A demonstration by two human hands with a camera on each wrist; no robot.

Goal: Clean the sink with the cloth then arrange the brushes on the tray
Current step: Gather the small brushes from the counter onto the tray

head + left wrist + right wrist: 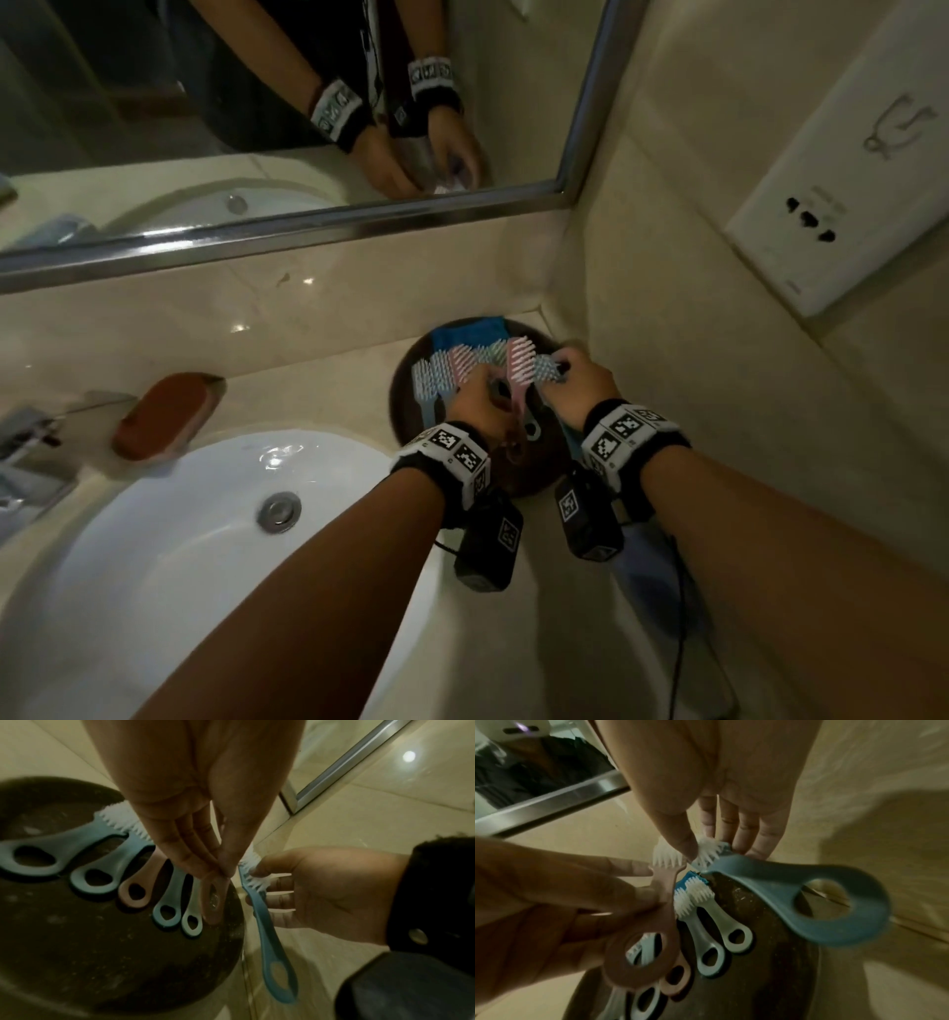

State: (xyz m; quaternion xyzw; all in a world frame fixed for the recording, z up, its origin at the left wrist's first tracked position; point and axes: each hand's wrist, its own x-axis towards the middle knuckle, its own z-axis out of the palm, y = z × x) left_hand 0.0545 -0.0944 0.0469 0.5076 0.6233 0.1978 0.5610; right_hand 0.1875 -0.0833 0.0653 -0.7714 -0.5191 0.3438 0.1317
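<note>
Hands at the tray, one brush gripped in each.

A pink brush is pinched by its neck between thumb and fingers of the left hand, bristles up, above the dark round tray. A blue brush is grasped at its bristle end by the right hand, its looped handle hanging past the tray's right edge. Five more brushes are laid side by side on the tray, handles fanned toward the person. A blue cloth is seen at the tray's far side, under the bristles. The tray is set on the surface, right of the white sink; a brown soap bar is seen behind the sink, and a mirror above.
</note>
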